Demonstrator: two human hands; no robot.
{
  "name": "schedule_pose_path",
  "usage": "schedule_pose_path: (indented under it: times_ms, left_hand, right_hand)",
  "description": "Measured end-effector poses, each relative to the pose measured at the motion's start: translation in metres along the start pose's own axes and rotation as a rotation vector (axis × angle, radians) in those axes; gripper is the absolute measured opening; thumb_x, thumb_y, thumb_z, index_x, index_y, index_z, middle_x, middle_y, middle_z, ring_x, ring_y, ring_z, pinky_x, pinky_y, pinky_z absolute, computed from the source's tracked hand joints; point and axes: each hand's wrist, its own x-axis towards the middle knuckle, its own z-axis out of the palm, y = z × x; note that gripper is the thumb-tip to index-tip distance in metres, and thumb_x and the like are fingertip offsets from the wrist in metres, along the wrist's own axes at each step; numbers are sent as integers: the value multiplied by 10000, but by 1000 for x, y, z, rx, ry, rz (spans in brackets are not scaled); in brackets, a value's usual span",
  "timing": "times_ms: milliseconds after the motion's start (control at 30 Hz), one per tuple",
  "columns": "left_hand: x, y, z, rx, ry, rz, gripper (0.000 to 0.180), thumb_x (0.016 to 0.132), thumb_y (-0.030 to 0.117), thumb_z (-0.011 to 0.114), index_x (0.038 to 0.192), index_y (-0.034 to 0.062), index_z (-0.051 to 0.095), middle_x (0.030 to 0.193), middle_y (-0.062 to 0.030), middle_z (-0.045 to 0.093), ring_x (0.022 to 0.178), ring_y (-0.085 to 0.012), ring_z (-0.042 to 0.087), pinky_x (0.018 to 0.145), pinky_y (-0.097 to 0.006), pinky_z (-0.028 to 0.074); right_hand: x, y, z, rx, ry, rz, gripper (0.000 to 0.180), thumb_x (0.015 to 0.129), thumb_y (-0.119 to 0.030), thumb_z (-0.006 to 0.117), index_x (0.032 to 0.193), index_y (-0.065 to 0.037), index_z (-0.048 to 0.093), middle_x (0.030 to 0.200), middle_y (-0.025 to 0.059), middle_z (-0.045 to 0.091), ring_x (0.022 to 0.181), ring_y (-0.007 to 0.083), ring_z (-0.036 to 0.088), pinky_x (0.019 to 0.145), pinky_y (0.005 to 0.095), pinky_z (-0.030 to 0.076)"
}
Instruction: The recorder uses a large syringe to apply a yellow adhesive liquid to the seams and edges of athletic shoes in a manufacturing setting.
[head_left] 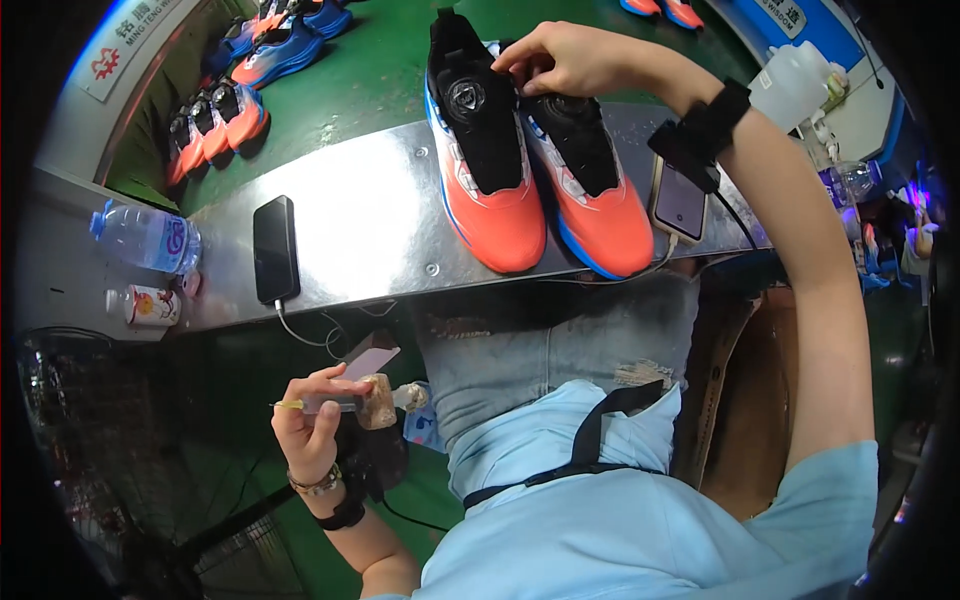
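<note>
Two orange sneakers with black uppers, blue-white sides and round lacing dials stand side by side on the metal bench, toes toward me: a left sneaker (488, 215) and a right sneaker (605, 215). My right hand (565, 62) reaches over the right sneaker, its fingers pinched at the black collar, partly covering the opening. Low at the left, off the bench, my left hand (312, 425) is closed round a syringe-like tool (345, 403) with a thin yellow tip pointing left. A brown wrapped block (378, 402) sits at the tool's other end.
On the metal bench (350, 220) lie a black phone (276, 250) and another phone (680, 205), both cabled. A water bottle (150, 238) and a small bottle (145, 305) are at left. More sneakers (225, 120) stand on the green surface beyond. A white jug (795, 85) stands right.
</note>
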Motion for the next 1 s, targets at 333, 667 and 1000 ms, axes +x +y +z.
schedule_pose_path:
  times_ms: [333, 667, 1000]
  left_hand:
    - [95, 31, 99, -214, -185, 101, 325, 926, 169, 423, 1087, -111, 458, 911, -226, 632, 892, -286, 626, 872, -368, 444]
    - [135, 49, 287, -751, -833, -156, 350, 955, 171, 378, 1223, -53, 408, 1194, -174, 529, 1122, -206, 503, 896, -305, 426]
    - [154, 36, 336, -139, -674, -124, 351, 864, 228, 572, 1105, -26, 547, 871, -148, 663, 785, -207, 662, 676, -282, 510]
  right_hand:
    - [-139, -49, 52, 93, 471, -558, 387, 726, -220, 698, 1073, -77, 603, 1108, 138, 529, 1035, 300, 518, 900, 421, 403]
    - [-266, -54, 143, -228, 846, -362, 472, 585, -245, 752, 1034, -250, 609, 1108, 28, 469, 940, 320, 485, 765, 382, 494]
    - [-316, -17, 152, 195, 948, 52, 538, 585, -338, 786, 1034, -169, 544, 1103, 150, 462, 908, 307, 528, 744, 417, 434]
